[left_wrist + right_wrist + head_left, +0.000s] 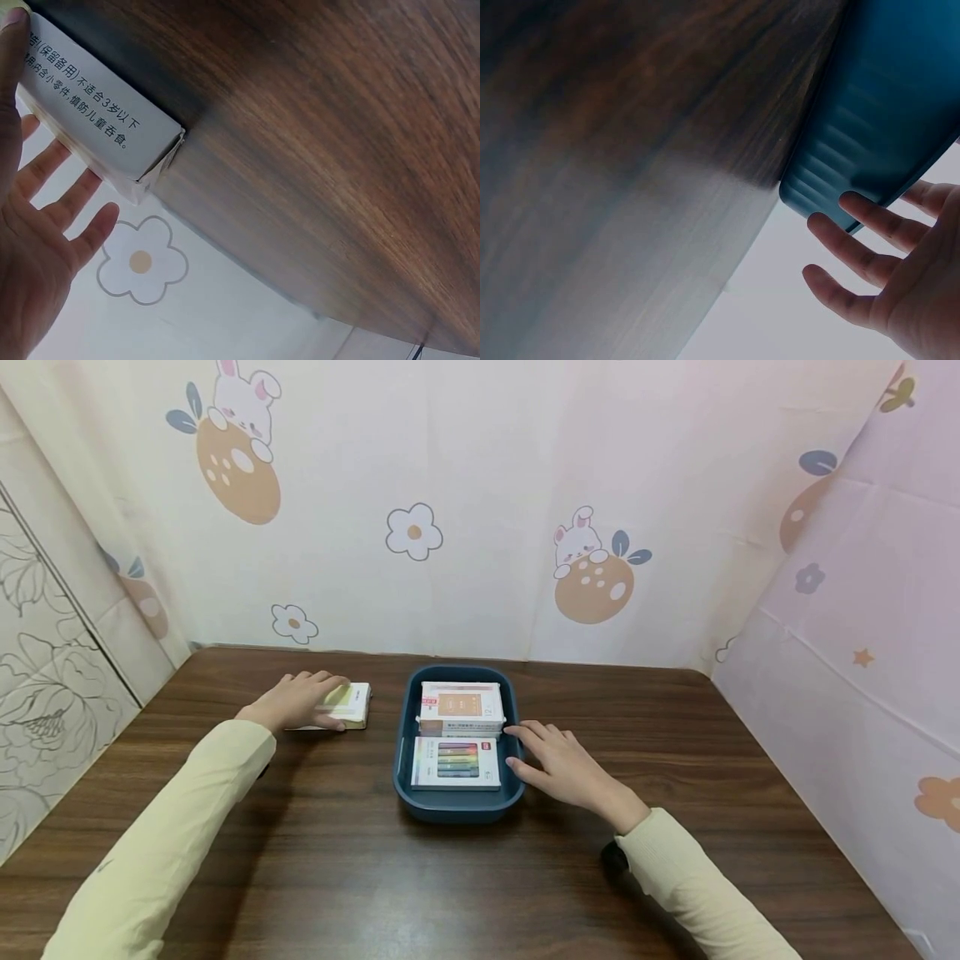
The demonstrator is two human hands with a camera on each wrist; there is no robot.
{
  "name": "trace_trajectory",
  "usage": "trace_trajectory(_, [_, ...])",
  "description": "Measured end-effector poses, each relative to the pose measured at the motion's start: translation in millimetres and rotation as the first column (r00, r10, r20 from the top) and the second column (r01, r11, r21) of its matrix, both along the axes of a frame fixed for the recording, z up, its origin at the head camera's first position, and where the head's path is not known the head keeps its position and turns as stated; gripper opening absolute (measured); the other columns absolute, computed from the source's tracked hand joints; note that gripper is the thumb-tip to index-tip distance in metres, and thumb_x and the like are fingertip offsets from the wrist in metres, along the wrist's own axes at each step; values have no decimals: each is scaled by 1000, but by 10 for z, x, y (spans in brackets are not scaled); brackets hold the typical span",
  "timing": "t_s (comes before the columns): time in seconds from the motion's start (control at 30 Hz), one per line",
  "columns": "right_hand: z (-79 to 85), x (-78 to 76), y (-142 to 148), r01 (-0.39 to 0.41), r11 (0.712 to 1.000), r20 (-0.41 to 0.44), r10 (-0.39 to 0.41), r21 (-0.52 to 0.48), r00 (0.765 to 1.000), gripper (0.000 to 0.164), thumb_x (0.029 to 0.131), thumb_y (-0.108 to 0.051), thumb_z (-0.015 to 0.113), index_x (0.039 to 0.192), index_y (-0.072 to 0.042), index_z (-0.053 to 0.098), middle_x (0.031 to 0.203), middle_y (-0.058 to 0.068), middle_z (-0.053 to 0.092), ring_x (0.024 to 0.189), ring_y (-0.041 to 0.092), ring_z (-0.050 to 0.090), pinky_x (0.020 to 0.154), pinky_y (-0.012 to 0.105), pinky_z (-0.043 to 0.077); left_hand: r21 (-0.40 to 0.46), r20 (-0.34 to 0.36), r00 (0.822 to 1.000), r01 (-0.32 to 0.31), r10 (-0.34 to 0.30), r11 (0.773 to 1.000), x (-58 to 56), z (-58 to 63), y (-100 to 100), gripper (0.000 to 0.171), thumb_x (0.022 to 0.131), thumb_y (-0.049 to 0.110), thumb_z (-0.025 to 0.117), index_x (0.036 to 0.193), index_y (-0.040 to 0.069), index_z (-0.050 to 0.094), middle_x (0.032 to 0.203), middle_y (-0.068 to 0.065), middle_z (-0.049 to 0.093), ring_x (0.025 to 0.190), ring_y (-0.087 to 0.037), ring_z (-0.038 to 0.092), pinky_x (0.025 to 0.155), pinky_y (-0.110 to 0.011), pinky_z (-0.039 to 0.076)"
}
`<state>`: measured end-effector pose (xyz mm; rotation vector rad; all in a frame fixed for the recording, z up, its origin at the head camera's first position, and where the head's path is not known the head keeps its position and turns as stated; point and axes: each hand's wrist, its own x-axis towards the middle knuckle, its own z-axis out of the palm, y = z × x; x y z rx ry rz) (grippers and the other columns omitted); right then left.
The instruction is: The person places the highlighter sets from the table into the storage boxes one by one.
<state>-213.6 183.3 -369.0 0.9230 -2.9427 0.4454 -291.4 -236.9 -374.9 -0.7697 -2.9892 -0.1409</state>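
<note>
My left hand (300, 700) holds a small white and yellow box (357, 703) on the left of the table, thumb along its near side and fingers over the top. In the left wrist view, one side of the box (97, 101) shows black printed text. At the right rim of a dark blue plastic basket (402, 768) is my right hand (562, 766), its fingers spread and fingertips at the edge. Inside the basket lie a white box with an orange label (461, 702) and, in front of it, a white box with rainbow-coloured sticks in its window (423, 768).
The brown wooden table (337, 877) has its back edge against a pale curtain (487, 585) printed with rabbits and flowers. Another curtain (847, 693) hangs along the right side. A flower-patterned panel (45, 693) stands at the left.
</note>
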Motion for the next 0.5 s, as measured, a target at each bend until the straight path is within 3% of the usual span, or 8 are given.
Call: trace_trajectory(0.5, [17, 2, -13, -4, 1000, 3, 4, 6, 1000, 54, 93, -48, 41, 137, -17, 40, 138, 6, 43, 124, 25, 42, 99, 51, 33, -72, -39, 999, -29, 26, 997, 82, 76, 41, 76, 71, 54, 68, 130, 11, 46, 117, -15, 54, 96, -42, 51, 78, -56, 41])
